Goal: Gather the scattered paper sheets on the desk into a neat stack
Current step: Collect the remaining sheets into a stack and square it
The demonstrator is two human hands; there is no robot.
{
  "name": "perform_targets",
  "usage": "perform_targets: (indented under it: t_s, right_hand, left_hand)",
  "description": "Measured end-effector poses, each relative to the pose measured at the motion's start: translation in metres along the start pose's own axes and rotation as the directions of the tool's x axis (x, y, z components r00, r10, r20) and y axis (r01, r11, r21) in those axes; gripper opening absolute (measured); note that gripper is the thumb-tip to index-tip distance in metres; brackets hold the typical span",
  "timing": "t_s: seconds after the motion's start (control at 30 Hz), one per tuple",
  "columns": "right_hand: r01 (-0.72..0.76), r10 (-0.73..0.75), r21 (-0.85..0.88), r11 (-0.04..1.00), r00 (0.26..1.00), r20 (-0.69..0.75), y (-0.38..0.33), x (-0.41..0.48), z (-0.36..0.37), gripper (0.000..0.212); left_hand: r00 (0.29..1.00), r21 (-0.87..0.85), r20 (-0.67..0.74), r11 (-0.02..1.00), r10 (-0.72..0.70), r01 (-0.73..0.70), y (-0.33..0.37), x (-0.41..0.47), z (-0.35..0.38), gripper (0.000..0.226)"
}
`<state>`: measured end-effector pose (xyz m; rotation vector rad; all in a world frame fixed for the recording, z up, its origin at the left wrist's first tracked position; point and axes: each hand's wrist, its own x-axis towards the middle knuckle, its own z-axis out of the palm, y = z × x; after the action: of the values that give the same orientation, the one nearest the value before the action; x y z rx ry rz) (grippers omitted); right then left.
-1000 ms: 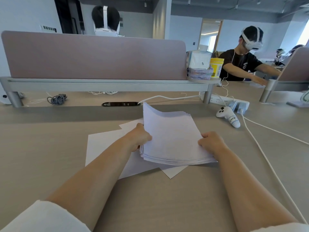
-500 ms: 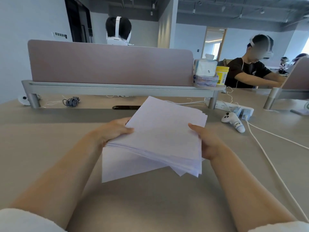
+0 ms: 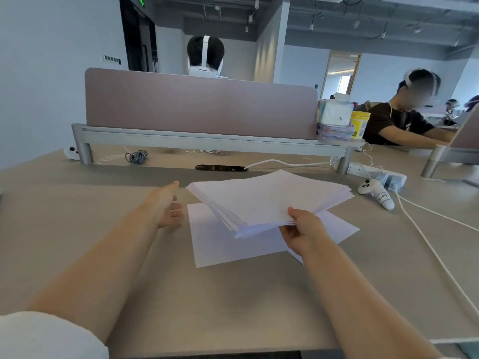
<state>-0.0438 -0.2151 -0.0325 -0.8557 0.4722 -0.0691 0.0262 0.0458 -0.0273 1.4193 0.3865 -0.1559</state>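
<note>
1. Right hand [image 3: 300, 229] pinches the stack [image 3: 267, 200] at its near right edge, thumb on top; the fingers beneath are hidden.
2. Left hand [image 3: 168, 206] is open and relaxed, holding nothing, just left of the loose sheets [image 3: 220, 244]. Whether it touches the desk [image 3: 129, 281] is unclear.
3. Stack hangs above the desk's middle, over the loose sheets, turned corner-on: one corner points away, one toward the person. Its long axis runs left to right, angled slightly away on the right.
4. Loose sheets lie flat on the desk, partly covered by the stack and right hand. There are at least two; the exact number is hard to tell.
5. Stack's edges are not flush; they fan out along the near left side.
</note>
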Motion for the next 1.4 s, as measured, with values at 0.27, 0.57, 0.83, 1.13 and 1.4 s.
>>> perform_targets:
  t_s: [0.27,0.57,0.83,1.13,1.4]
  right_hand:
    - [-0.044,0.045,0.049,0.998,0.999,-0.024,0.048,-0.012,0.020,0.032]
    - [-0.052,0.052,0.011,0.999,0.998,-0.030,0.047,-0.021,0.020,0.028]
    - [-0.096,0.095,-0.020,0.995,0.994,-0.054,0.045,-0.030,0.024,0.021]
    - [-0.098,0.104,0.072,0.993,0.991,-0.083,0.045,-0.030,0.021,0.035]
    - [-0.112,0.108,-0.027,0.993,0.987,-0.118,0.047,-0.026,0.025,0.033]
  left_hand:
    - [0.993,-0.007,0.068,0.995,-0.099,0.100,-0.007,-0.016,0.006,0.070]
    - [0.992,0.062,0.083,0.994,-0.097,0.092,-0.008,-0.031,0.008,0.032]
    - [0.989,-0.068,0.109,0.992,-0.099,0.107,-0.009,-0.034,0.008,0.035]
    - [0.998,0.120,0.044,0.992,-0.046,0.040,-0.011,-0.038,0.018,0.032]
    - [0.992,-0.015,0.075,0.994,-0.106,0.107,-0.005,-0.045,0.020,0.030]
